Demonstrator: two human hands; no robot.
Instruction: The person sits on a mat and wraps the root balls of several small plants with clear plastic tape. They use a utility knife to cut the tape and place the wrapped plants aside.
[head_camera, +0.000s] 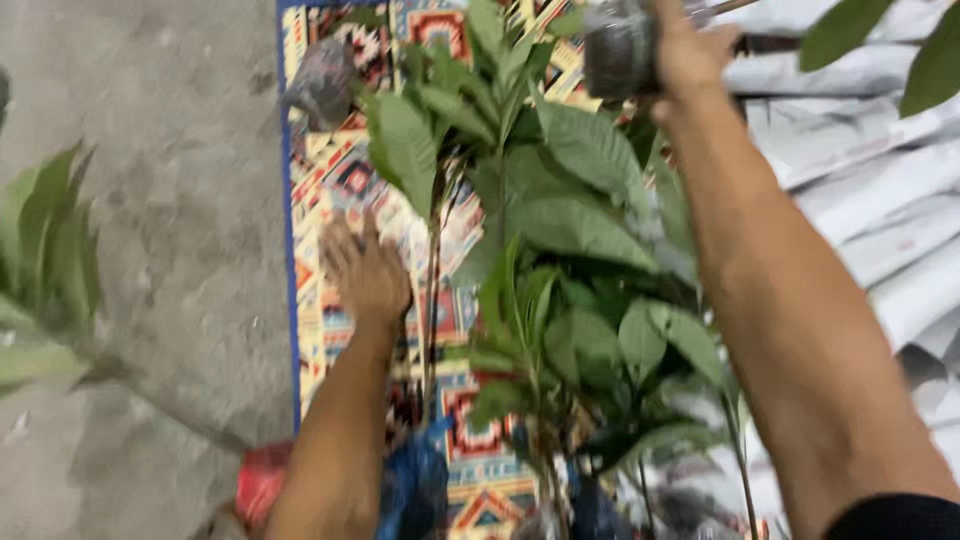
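1. Right hand: fingers wrapped around a grey wrapped bundle, held above the seedlings.
2. Left hand: fingers loosely spread, palm down, just left of the seedling stems, holding nothing; it hovers over the patterned mat.
3. Seedlings: leafy, upright, on the mat between both arms.
4. Grey lump: beyond the seedlings' left side.
5. Risk, as judged: the bundle could slip onto the leaves; an arm could topple the stems.
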